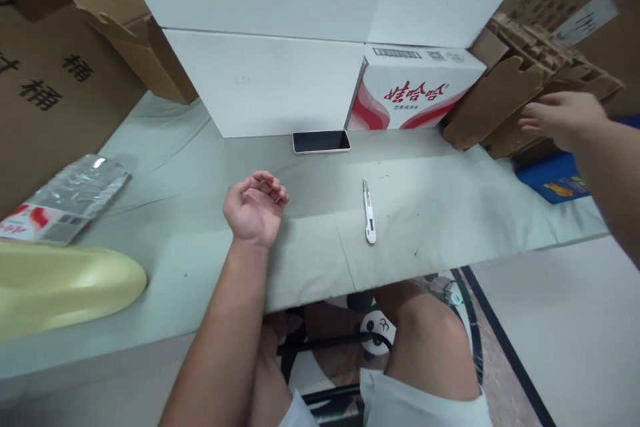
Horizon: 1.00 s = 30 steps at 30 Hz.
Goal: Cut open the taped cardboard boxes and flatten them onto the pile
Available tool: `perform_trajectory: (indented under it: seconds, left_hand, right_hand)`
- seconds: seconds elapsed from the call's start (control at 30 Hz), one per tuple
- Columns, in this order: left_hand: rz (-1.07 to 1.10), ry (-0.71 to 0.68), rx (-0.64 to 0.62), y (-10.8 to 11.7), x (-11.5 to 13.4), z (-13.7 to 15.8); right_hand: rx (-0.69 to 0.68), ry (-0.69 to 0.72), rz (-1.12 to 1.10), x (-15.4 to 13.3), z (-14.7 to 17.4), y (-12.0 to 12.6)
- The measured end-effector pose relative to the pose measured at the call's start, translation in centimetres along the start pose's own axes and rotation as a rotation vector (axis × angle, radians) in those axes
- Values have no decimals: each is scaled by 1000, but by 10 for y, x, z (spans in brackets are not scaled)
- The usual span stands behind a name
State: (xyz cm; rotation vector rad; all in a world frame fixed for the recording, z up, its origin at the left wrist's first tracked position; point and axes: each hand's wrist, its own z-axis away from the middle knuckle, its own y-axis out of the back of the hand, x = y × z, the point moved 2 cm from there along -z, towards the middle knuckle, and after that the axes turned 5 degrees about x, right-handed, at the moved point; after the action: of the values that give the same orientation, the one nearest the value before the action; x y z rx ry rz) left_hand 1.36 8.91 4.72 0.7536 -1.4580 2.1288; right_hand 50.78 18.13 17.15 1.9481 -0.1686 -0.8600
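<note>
My left hand [257, 207] rests palm up on the pale green cloth [315, 247], its fingers loosely curled and nothing in them. A white utility knife [369, 214] lies on the cloth to its right. Over at the right, my right hand [565, 119] reaches in front of several brown folded cardboard boxes [500, 97] that stand on edge. Its fingers are slightly bent and hold nothing visible; whether they touch the cardboard I cannot tell. A phone [321, 141] with a dark screen lies flat beyond both hands.
White boxes [270, 80] form a wall at the back, one with red print [415, 90]. To the left are a crumpled plastic wrapper [83, 194], a yellow curved object [70, 284] and an open brown carton [145, 47]. A blue package [553, 177] sits beneath my right forearm.
</note>
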Motion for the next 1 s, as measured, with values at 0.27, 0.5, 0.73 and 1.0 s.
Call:
perform_trajectory:
  seconds: [0.27,0.5,0.73,1.0]
  left_hand:
    - [40,-16,-29,2,8,11]
    - [165,-24,-19,20,32,25]
    - [238,0,141,34,49,30]
    - [282,81,206,46,52,20]
  right_hand:
    - [-278,85,1,-49,55,14]
    - [-668,875,93,-170,183,-15]
    - [-789,1388,-164,-294,311,-94]
    - [-553,1240,-252,-482,343,-217]
